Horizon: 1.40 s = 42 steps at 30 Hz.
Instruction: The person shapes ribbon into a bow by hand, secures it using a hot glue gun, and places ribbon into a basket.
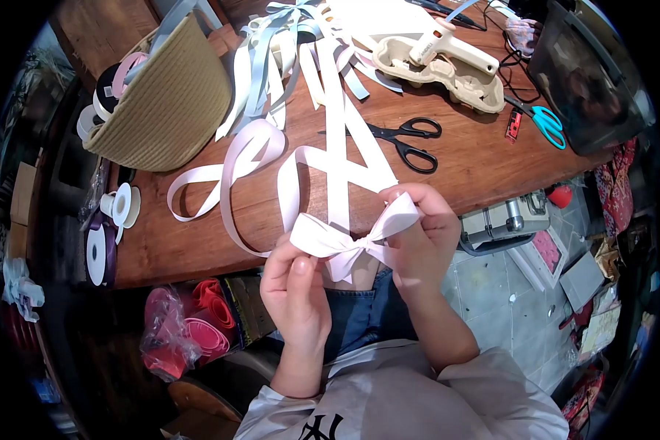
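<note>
A pale pink ribbon bow (361, 243) is held up between my two hands, just off the table's front edge. My left hand (295, 286) pinches the bow's left loop between thumb and fingers. On the other side, my right hand (424, 238) grips the right loop. The knot shows in the middle, with a short tail hanging below it. Long pale ribbon strips (336, 139) run from near the bow to the back of the table. A loose curl of pink ribbon (253, 147) lies to the left. Black-handled scissors (411, 139) rest beyond my right hand.
A woven basket (169, 95) with ribbon rolls stands at the left. White and blue ribbon bows (275, 59) lie at the back. A cream glue gun (455, 51) sits on a cardboard carton (484, 94). Teal scissors (548, 125) lie beside a dark plastic bin (590, 73). Ribbon spools (126, 205) stand at the left edge.
</note>
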Available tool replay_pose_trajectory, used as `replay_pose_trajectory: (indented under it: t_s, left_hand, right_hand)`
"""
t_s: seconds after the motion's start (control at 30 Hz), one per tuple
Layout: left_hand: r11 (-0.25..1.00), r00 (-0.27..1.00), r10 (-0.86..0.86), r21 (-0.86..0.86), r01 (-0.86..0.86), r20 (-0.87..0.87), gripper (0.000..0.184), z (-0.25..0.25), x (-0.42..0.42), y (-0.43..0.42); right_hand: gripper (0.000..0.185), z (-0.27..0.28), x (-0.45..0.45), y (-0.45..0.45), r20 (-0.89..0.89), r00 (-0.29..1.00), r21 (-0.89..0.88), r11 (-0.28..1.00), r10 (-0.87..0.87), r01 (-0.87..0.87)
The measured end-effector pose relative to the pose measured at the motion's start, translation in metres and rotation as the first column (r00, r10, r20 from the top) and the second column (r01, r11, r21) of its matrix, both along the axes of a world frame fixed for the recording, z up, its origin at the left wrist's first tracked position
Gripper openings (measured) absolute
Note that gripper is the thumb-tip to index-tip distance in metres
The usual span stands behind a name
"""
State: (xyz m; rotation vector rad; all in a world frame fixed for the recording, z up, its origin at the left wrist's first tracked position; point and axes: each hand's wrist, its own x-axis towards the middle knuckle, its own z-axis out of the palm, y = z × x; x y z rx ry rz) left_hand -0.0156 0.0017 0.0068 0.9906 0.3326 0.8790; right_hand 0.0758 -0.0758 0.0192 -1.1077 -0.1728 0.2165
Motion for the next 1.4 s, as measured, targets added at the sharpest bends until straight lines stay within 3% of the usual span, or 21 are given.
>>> replay_pose_trajectory:
  t_s: [0.17,0.27,0.37,0.47,0.67,0.77,0.87,0.97,1.07,1.17,1.3,1.4]
  left_hand:
    - [0.986,0.986,-0.167,-0.026,0.167,-0.002,0.028,-0.001,-0.005,0.002]
    - [0.991,0.99,-0.128,-0.04,0.125,-0.064,0.026,0.004,-0.001,0.001]
    - [0.996,0.981,-0.057,-0.077,0.043,-0.187,0.026,0.006,-0.004,0.001]
    - [0.999,0.985,0.033,-0.015,-0.036,-0.171,0.027,0.001,-0.001,0.0]
    - [0.991,0.987,0.117,-0.055,-0.124,-0.112,0.025,0.001,0.001,0.0]
    - [0.98,0.977,0.14,-0.117,-0.16,-0.162,0.026,0.007,0.003,-0.001]
    - [0.979,0.964,0.202,0.015,-0.203,-0.171,0.029,0.0,0.005,0.002]
    - [0.959,0.929,0.272,0.147,-0.241,-0.252,0.031,0.0,0.006,0.004]
    - [0.892,0.909,0.321,0.406,-0.196,-0.265,0.037,-0.006,0.001,0.008]
    - [0.943,0.946,0.231,0.291,-0.16,-0.229,0.031,-0.003,-0.001,0.013]
    - [0.933,0.985,-0.135,0.322,0.163,-0.108,0.035,-0.001,-0.01,0.023]
    - [0.867,0.98,-0.155,0.457,0.196,-0.127,0.034,-0.006,-0.015,0.03]
  right_hand:
    - [0.014,0.001,-0.004,0.001,-0.009,0.995,0.041,0.995,0.095,-0.094]
    - [0.014,-0.003,-0.002,-0.001,0.09,0.976,0.013,0.979,0.201,-0.203]
    - [0.013,0.001,0.001,-0.001,0.049,0.971,0.0,0.973,0.232,-0.232]
    - [0.014,-0.003,0.006,-0.001,0.103,0.967,-0.107,0.969,0.234,-0.223]
    - [0.015,-0.005,0.005,0.004,0.176,0.963,-0.158,0.971,0.206,-0.179]
    - [0.015,-0.002,0.004,0.003,0.307,0.927,-0.298,0.947,0.216,-0.122]
    - [0.014,-0.012,0.008,0.002,0.624,0.753,-0.41,0.908,0.208,0.088]
    - [0.014,-0.012,0.011,0.002,0.698,0.686,-0.446,0.875,0.207,0.19]
    - [0.018,-0.012,0.01,0.004,0.593,0.786,-0.307,0.951,0.175,0.02]
    - [0.027,-0.005,0.007,0.001,0.363,0.874,-0.339,0.92,0.323,-0.2]
    - [0.038,0.001,0.009,0.001,0.228,0.93,-0.217,0.946,0.288,-0.24]
    - [0.042,0.01,0.008,0.002,0.077,0.948,-0.161,0.943,0.308,-0.293]
